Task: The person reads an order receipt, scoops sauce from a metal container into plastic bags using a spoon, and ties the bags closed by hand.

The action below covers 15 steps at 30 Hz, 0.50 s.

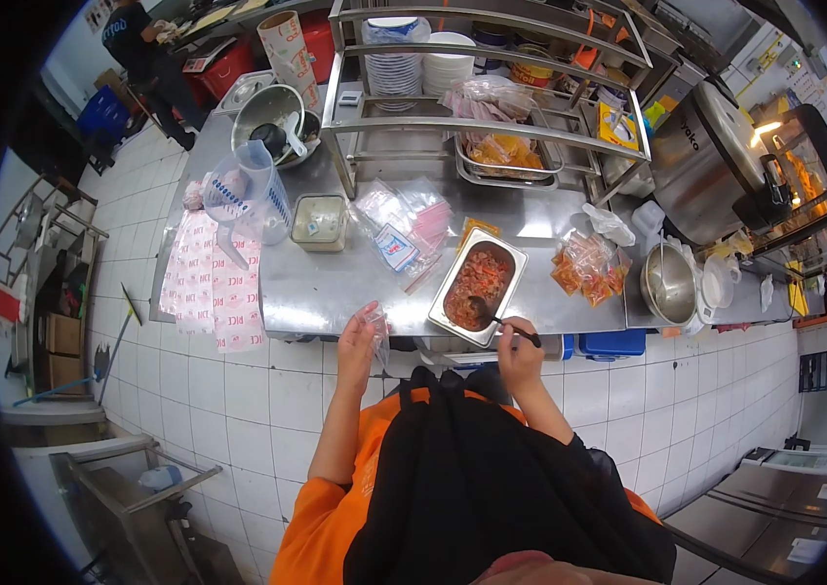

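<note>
My left hand (358,336) is closed on a small clear plastic bag (381,343) at the table's front edge. My right hand (520,355) grips the black handle of a ladle (498,319), whose bowl rests in chunky reddish food (485,277). That food sits in a rectangular steel pan (440,304) placed at a slant between my hands. Beyond the pan lies a pile of flat clear zip bags (423,216) with pink strips. Filled bags of orange-red food (591,271) are heaped to the right of the pan.
A steel rack (482,125) with stacked plates (391,73) stands at the back. A measuring jug (262,185), printed paper sheets (216,268) and a square container (320,222) are on the left. A steel bowl (669,278) and large cooker (716,161) stand right. Another person (140,58) works far left.
</note>
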Motion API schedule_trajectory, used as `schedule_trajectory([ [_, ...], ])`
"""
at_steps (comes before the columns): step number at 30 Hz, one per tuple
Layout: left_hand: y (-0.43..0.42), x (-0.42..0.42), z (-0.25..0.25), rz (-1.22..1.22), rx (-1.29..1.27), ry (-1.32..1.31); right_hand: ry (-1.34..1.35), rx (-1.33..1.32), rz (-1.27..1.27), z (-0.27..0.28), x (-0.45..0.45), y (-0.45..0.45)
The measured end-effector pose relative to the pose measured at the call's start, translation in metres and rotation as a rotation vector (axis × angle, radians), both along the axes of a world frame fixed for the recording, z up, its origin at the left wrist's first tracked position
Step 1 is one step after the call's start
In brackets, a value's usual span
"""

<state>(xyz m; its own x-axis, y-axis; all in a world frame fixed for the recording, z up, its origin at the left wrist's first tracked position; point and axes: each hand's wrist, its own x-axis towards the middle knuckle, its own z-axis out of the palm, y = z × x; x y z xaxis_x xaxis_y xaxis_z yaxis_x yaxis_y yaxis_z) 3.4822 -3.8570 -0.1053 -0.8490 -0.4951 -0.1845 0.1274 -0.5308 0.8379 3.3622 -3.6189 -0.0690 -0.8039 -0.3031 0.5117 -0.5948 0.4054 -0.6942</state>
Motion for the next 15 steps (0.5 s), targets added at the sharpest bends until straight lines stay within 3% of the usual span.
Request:
schedule_trajectory([
  [5, 0.01, -0.01, 0.001, -0.038, 0.038, 0.018, -0.216, -0.13, 0.006, 0.005, 0.001, -0.015],
  [8, 0.013, -0.012, -0.006, -0.074, 0.026, 0.005, -0.213, -0.228, -0.049, 0.003, -0.01, -0.016],
  [12, 0.017, -0.014, -0.012, -0.127, 0.054, -0.005, -0.049, 0.014, 0.144, -0.004, -0.013, -0.013],
  [15, 0.018, -0.016, -0.007, -0.118, 0.089, 0.005, -0.146, -0.057, 0.215, -0.004, -0.003, -0.012],
])
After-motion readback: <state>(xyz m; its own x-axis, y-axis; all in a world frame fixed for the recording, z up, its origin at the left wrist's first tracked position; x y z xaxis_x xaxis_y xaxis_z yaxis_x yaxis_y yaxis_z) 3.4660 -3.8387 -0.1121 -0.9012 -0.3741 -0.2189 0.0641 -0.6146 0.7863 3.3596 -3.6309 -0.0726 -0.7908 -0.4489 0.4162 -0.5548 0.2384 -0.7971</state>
